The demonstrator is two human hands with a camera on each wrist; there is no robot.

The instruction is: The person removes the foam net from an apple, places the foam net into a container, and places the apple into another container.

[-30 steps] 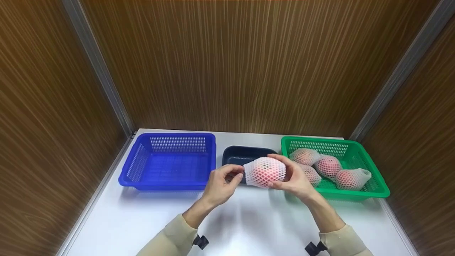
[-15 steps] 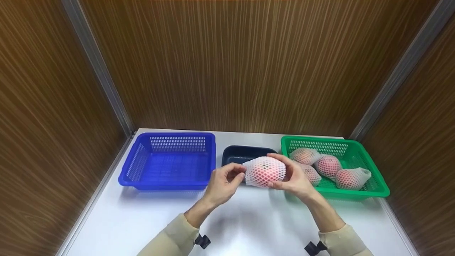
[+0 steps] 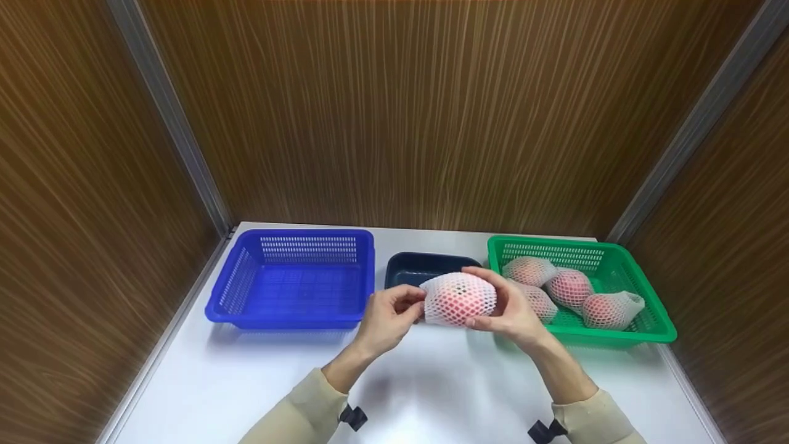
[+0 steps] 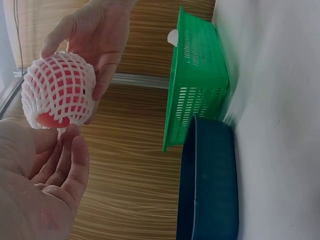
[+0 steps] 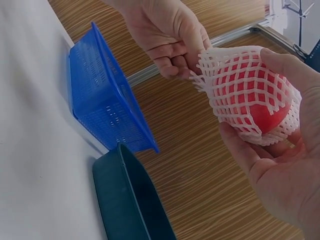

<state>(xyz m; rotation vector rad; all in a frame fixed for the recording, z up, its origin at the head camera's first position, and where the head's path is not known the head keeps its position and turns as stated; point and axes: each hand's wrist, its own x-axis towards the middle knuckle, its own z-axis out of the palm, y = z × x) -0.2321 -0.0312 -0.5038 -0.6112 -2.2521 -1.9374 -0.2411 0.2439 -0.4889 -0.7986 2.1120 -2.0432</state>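
Observation:
In the head view my right hand (image 3: 516, 311) grips a red apple (image 3: 463, 301) from its right side, thumb in front and fingers behind. A white foam net (image 3: 436, 302) wraps the apple and gathers towards its left end. Seen from the right wrist, the net's frayed end (image 5: 202, 75) lies at the fingertips of my left hand (image 5: 175, 42), which pinches it. Through a gap in the net, bare red skin of the apple (image 5: 267, 116) shows. Both hands hold the apple above the front of a small dark blue tray (image 3: 425, 264), partly hiding it.
On the left of the white table (image 3: 431, 382) stands a blue basket (image 3: 308, 324) with nothing visible inside. A green basket (image 3: 653, 308) on the right holds several net-wrapped apples (image 3: 568, 288). Wood-grain panels (image 3: 394, 123) enclose the table at the back and sides.
My left hand has shifted very slightly right, towards the apple, still at the net's end. The right hand and the apple stay almost in place.

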